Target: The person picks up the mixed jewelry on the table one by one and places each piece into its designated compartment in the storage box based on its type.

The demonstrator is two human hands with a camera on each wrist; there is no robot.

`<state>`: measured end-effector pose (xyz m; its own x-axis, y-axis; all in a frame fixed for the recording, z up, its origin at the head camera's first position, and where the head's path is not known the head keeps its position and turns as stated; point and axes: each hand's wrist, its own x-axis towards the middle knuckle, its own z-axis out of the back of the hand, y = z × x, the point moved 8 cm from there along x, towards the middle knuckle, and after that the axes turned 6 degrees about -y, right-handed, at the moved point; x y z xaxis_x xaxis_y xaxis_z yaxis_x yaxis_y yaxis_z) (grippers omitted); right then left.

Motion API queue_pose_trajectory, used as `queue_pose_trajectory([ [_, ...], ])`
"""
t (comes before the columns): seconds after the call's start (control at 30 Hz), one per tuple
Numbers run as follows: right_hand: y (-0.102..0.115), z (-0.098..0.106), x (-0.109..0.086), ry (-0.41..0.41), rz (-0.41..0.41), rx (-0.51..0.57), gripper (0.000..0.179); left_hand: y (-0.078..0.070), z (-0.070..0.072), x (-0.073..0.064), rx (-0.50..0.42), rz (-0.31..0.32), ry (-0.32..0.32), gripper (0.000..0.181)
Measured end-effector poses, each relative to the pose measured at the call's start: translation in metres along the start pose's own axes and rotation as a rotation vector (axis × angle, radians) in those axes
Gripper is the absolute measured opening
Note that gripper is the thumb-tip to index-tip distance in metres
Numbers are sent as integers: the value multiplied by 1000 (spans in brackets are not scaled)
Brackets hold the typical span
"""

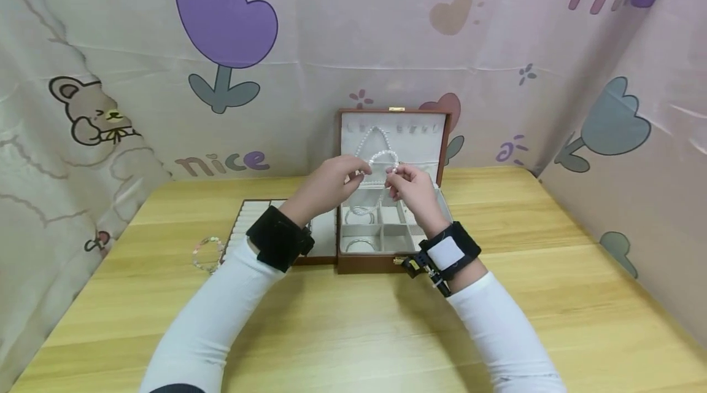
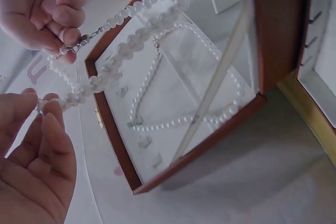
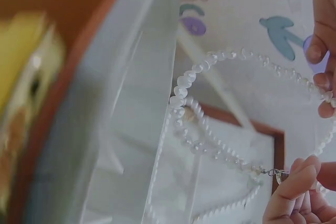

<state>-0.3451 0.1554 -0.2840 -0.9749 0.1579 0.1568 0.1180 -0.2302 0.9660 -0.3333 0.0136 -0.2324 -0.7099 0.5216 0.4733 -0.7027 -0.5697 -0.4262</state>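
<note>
Between my hands hangs a white pearl necklace [image 2: 118, 59] with a silvery clasp and short chain. My left hand [image 1: 336, 183] pinches its strand between thumb and fingertips. On the other side, my right hand [image 1: 411, 190] pinches the clasp end, the metal links [image 3: 273, 172] showing at its fingertips. The pearls droop in a loop in front of the raised lid of a brown jewelry box [image 1: 364, 265]. Against the pale lining of that lid hangs a second pearl necklace [image 2: 157, 127], made of smaller beads.
Round bangles [image 1: 360, 216] lie in the box's left compartments. Left of the box is a tray with padded ring rolls [image 1: 243, 227], partly behind my left forearm. A colored bead bracelet [image 1: 205, 255] rests on the wooden table [image 1: 353, 331]. A printed curtain [image 1: 331, 31] stands behind.
</note>
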Motion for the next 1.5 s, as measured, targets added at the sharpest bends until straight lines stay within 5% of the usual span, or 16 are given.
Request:
queue_pose_trajectory([
  [0.43,7,29,36,-78,32,-139,29,10,-25,33,14,115,94,35],
  [0.87,12,33,57,-100,63,-267,33,24,-33,63,-62,169,63,42],
  [1.33,9,34,77,-117,41,-396,31,43,-51,75,-155,274,63,51],
  [1.5,-2,37,78,-92,13,-473,30,47,-66,71,-150,278,116,53],
])
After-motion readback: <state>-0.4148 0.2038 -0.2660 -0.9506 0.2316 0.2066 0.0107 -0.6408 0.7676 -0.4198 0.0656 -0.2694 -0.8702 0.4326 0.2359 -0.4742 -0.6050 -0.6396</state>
